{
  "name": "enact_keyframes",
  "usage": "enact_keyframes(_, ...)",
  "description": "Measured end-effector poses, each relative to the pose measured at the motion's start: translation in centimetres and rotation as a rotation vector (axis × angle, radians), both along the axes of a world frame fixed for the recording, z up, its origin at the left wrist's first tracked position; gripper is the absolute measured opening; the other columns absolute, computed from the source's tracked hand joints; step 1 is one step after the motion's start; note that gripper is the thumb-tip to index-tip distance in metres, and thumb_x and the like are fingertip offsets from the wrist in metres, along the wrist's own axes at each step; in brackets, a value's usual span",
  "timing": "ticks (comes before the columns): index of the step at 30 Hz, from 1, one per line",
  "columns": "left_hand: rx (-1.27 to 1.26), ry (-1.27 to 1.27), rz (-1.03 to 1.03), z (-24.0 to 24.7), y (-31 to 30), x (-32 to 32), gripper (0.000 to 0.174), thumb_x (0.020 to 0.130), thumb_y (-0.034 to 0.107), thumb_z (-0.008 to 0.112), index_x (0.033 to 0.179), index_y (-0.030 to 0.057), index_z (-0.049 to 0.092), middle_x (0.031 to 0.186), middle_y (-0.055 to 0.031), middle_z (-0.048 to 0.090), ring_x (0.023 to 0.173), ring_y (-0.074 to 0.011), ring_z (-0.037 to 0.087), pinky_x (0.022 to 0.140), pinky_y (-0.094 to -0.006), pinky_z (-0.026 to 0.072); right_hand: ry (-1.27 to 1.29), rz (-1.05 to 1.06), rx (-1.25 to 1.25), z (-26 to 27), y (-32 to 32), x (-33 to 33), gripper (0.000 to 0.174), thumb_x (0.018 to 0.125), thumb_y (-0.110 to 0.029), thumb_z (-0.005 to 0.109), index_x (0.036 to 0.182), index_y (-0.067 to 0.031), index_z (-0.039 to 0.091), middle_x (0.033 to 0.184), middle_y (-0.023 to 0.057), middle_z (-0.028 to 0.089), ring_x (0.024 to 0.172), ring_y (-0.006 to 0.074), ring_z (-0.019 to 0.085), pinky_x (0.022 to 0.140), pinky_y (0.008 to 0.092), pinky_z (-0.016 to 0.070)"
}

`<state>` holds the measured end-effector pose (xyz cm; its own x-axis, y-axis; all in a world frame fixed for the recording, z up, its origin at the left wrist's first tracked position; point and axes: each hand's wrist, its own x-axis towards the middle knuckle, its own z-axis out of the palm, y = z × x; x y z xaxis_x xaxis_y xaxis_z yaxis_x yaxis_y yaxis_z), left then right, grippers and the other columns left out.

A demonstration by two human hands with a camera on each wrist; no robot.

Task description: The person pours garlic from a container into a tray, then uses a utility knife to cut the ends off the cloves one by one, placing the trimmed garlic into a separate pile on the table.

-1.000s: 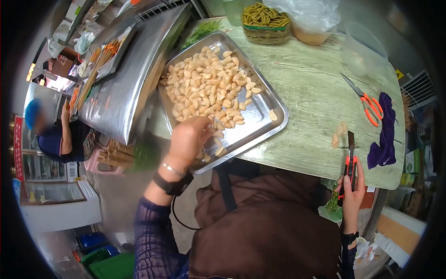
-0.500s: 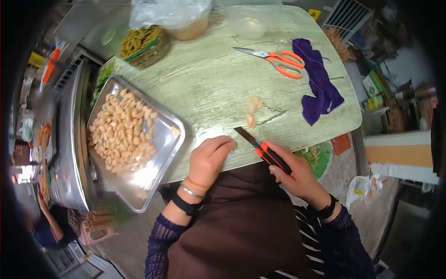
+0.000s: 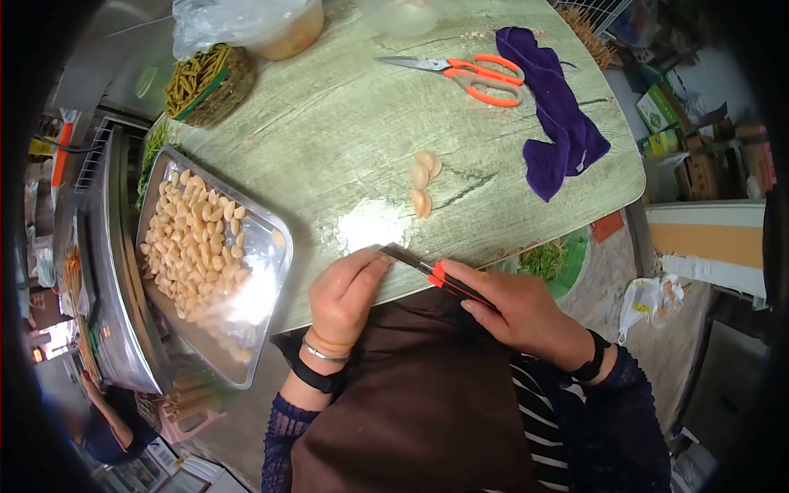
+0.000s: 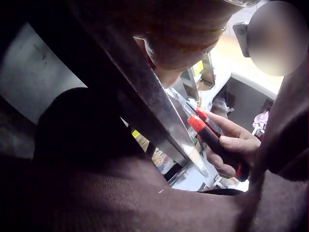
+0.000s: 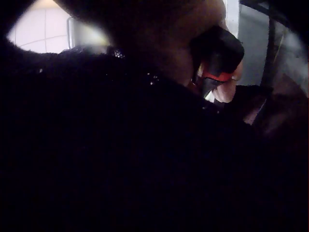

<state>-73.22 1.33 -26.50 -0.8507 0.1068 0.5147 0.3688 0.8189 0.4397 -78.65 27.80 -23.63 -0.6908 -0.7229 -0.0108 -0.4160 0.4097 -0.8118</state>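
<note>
In the head view, my right hand [image 3: 530, 316] grips the red and black handle of a utility knife [image 3: 448, 281], its blade pointing left. My left hand [image 3: 341, 300] has its fingertips pinched together right at the blade tip, above the table's near edge. It holds a garlic clove almost wholly hidden by the fingers. Left of it, a metal tray [image 3: 267, 218] is heaped with peeled garlic cloves [image 3: 193, 246]. A few more garlic pieces [image 3: 421, 177] lie on the green table [image 3: 329, 148] beyond the knife. The left wrist view shows the right hand [image 4: 236, 140] around the knife handle [image 4: 210, 137].
Orange-handled scissors [image 3: 485, 78] and a purple cloth [image 3: 555, 115] lie at the right. At the back left stand a container of green pods [image 3: 197, 82] and a tub [image 3: 292, 33] under plastic. A green basin [image 3: 571, 263] sits below the table. Another person [image 3: 115, 423] is far left.
My left hand has come out of the tray to the knife at the table's edge. The right hand has raised the knife and brought it left. The view has swung right.
</note>
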Motion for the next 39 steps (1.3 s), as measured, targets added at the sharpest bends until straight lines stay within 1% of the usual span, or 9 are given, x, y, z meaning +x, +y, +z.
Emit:
enact_keyframes(5,-0.008,-0.002,0.007,0.0,0.0,-0.1,0.022,0.075,-0.007,0.080,0.093,0.0040,0.073,0.094,-0.0097,0.074,0.081,-0.0250,0.073,0.067,-0.0326,0.0591,0.012,0.014,0.118,0.1,0.0,0.4,0.059,0.098,-0.019,0.066,0.155,-0.0236,0.048,0.086,0.0069,0.067,0.073,0.0295,0.068,0.063,0.0401,0.0541)
enact_keyframes(11,-0.001,-0.006,0.005,-0.1,-0.1,-0.2,0.022,0.075,-0.007,0.080,0.092,0.0039,0.073,0.094,-0.0097,0.074,0.080,-0.0247,0.073,0.067,-0.0326,0.0592,0.130,0.021,0.170,0.1,-0.1,0.7,0.060,0.098,-0.021,0.066,0.155,-0.0274,0.049,0.078,0.0043,0.062,0.060,0.0271,0.063,0.050,0.0398,0.0485)
enact_keyframes(20,0.024,-0.014,-0.009,0.1,-0.3,-0.2,0.021,0.075,-0.007,0.080,0.092,0.0038,0.073,0.094,-0.0101,0.074,0.080,-0.0255,0.073,0.068,-0.0330,0.0593,0.150,0.059,0.235,0.9,-1.8,-0.1,0.057,0.098,-0.019,0.065,0.152,-0.0259,0.051,0.077,0.0058,0.061,0.059,0.0291,0.062,0.052,0.0420,0.0492)
enact_keyframes(23,0.031,-0.013,-0.005,0.1,-0.1,-0.2,0.020,0.076,-0.006,0.080,0.092,0.0037,0.073,0.094,-0.0103,0.074,0.080,-0.0258,0.073,0.067,-0.0332,0.0589,0.186,0.024,0.123,0.1,-2.4,-0.3,0.056,0.098,-0.018,0.064,0.152,-0.0252,0.052,0.077,0.0070,0.062,0.060,0.0304,0.063,0.053,0.0433,0.0495)
enact_keyframes(29,0.055,-0.012,0.023,0.0,-0.1,-0.1,0.021,0.077,-0.005,0.081,0.094,0.0037,0.073,0.093,-0.0100,0.071,0.079,-0.0269,0.072,0.067,-0.0339,0.0579,0.080,0.075,0.367,1.9,0.7,0.8,0.057,0.096,-0.017,0.065,0.151,-0.0241,0.052,0.080,0.0064,0.064,0.068,0.0314,0.066,0.056,0.0440,0.0503)
enact_keyframes(32,0.059,-0.029,0.072,0.3,0.5,-0.8,0.019,0.079,-0.004,0.080,0.094,0.0041,0.072,0.093,-0.0100,0.070,0.080,-0.0283,0.071,0.067,-0.0354,0.0576,0.050,0.067,0.309,1.6,2.2,1.2,0.060,0.095,-0.014,0.068,0.152,-0.0225,0.051,0.090,0.0110,0.069,0.071,0.0300,0.069,0.059,0.0409,0.0533)
enact_keyframes(34,0.082,-0.045,0.070,0.1,1.1,-1.7,0.017,0.081,-0.003,0.079,0.094,0.0045,0.071,0.094,-0.0104,0.069,0.082,-0.0294,0.070,0.067,-0.0370,0.0576,0.074,-0.075,0.002,0.0,2.6,1.4,0.061,0.096,-0.009,0.067,0.153,-0.0184,0.051,0.100,0.0124,0.071,0.070,0.0245,0.069,0.061,0.0358,0.0545)
enact_keyframes(36,0.093,-0.068,0.068,-0.7,1.3,-2.8,0.016,0.083,-0.001,0.078,0.095,0.0051,0.070,0.095,-0.0109,0.068,0.083,-0.0307,0.070,0.069,-0.0388,0.0577,-0.034,-0.194,-0.170,-0.3,2.3,1.5,0.061,0.096,-0.005,0.066,0.154,-0.0138,0.050,0.109,0.0129,0.073,0.071,0.0183,0.068,0.063,0.0309,0.0550)
enact_keyframes(39,0.137,-0.071,0.048,-1.5,2.1,-4.4,0.023,0.083,0.002,0.077,0.104,0.0065,0.068,0.105,-0.0117,0.067,0.089,-0.0319,0.069,0.074,-0.0407,0.0575,-0.291,-0.306,-0.208,0.1,1.3,0.9,0.059,0.097,0.000,0.063,0.154,-0.0070,0.049,0.118,0.0112,0.072,0.073,0.0102,0.063,0.065,0.0253,0.0542)
